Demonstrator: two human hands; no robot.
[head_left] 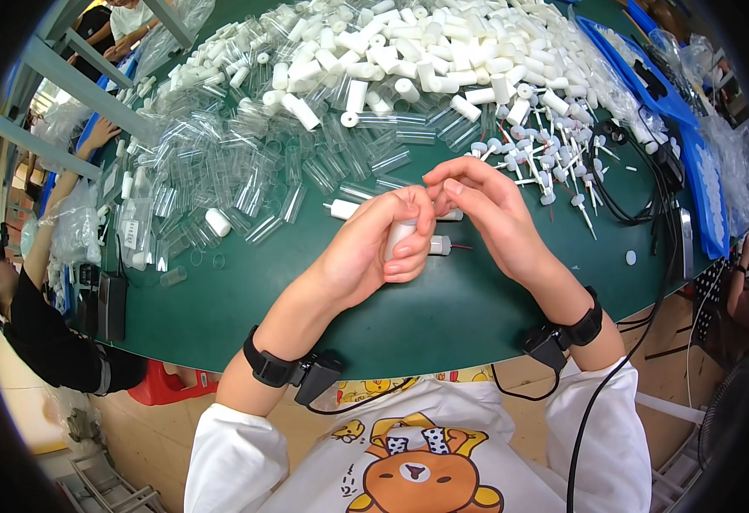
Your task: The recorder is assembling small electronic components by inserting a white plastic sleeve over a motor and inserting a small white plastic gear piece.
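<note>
My left hand (373, 244) is closed around a whitish cylinder (400, 238), held upright; part of it shows between the fingers. Arched over from the other side is my right hand (496, 214), its fingers bent and its fingertips right by the left thumb. I see nothing between those fingers. Behind and beside the left hand, a white capped cylinder (340, 209) and a small tube with a red wire (439, 245) lie on the green table (443, 325). Just beyond them are clear plastic tubes (306, 175).
White cylinders (443, 47) form a large heap at the back. White stemmed parts (554, 154) lie right of centre, near black cables (639, 192). Blue trays (706, 188) line the right edge. A person in black (58, 321) sits at the left, by a red stool (165, 383).
</note>
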